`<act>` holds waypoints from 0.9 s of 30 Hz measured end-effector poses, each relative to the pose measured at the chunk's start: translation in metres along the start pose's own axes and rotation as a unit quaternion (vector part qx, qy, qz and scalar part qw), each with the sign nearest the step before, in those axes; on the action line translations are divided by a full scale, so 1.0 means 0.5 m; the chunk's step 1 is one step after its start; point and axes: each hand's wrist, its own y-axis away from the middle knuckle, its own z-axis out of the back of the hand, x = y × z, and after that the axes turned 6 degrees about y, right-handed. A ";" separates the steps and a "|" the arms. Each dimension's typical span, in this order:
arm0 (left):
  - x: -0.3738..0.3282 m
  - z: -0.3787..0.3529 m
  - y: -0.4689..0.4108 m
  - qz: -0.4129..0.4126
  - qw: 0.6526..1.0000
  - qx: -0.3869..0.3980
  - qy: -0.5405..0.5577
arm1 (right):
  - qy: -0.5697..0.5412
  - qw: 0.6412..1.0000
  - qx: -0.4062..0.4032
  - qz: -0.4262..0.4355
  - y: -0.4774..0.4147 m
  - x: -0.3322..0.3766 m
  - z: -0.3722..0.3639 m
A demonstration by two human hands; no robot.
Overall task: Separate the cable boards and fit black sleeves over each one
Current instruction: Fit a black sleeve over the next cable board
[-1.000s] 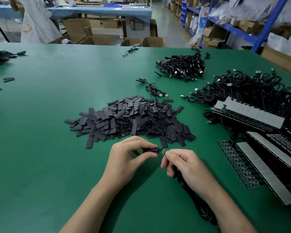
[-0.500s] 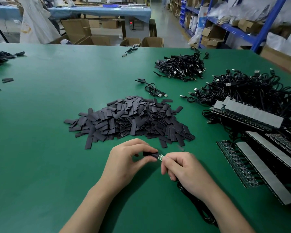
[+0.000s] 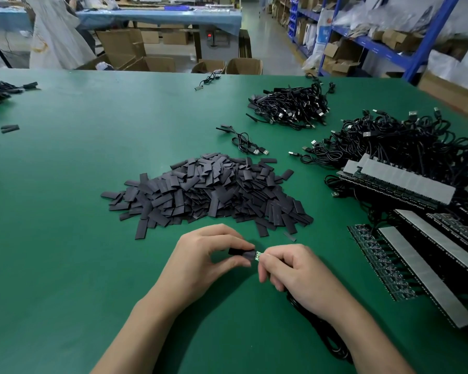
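near edge: both forearms are cut off by the lower frame. a black sleeve is pinched between thumb and fingers of the left hand. its right end is met by a small green board, of which only the tip is seen; the rest is covered by the curled fingers of the right hand, which grips it. whether the tip is inside the sleeve cannot be told. the black cable is partly hidden under the right wrist. beyond, a heap of loose sleeves lies on the green table. at right, strips of joined boards are cut off by the frame, backed by a tangle of cables. a second cable pile lies farther off.
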 end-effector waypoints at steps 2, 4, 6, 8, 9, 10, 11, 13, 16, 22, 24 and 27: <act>-0.002 -0.001 0.001 0.001 1.000 0.003 -0.004 | -0.005 1.000 0.006 -0.006 0.000 -0.001 0.003; -0.004 -0.003 0.002 0.007 1.000 -0.005 -0.008 | -0.007 1.000 0.011 -0.005 0.000 -0.002 0.003; -0.007 -0.006 0.002 0.008 1.000 -0.012 -0.013 | -0.002 1.000 0.016 0.000 0.000 -0.002 0.001; -0.009 -0.009 0.002 -0.002 1.000 -0.010 -0.020 | 0.002 1.000 0.022 0.002 0.000 0.000 0.000; -0.011 -0.010 0.002 -0.010 1.000 -0.006 -0.023 | 0.002 1.000 0.025 0.002 0.000 0.000 -0.001; -0.012 -0.011 0.001 -0.018 1.000 -0.004 -0.025 | 0.003 1.000 0.027 0.002 0.000 -0.001 0.000; -0.013 -0.011 0.001 -0.023 0.999 -0.004 -0.028 | 0.002 1.000 0.030 0.002 0.000 -0.001 0.000; -0.013 -0.009 0.000 -0.022 0.999 -0.011 -0.032 | 0.004 1.000 0.029 0.007 0.001 -0.001 0.001; -0.010 -0.006 0.000 -0.006 0.999 -0.026 -0.030 | -0.004 1.000 0.023 0.019 0.002 -0.002 0.004; -0.004 -0.003 0.002 0.011 0.999 -0.035 -0.036 | -0.054 0.999 -0.008 0.001 0.000 -0.017 0.018; -0.003 -0.003 0.002 0.009 0.999 -0.033 -0.036 | -0.069 0.998 -0.012 -0.005 -0.002 -0.019 0.017; -0.004 -0.004 0.002 0.000 0.999 -0.020 -0.034 | -0.092 0.995 -0.026 -0.021 -0.006 -0.024 0.012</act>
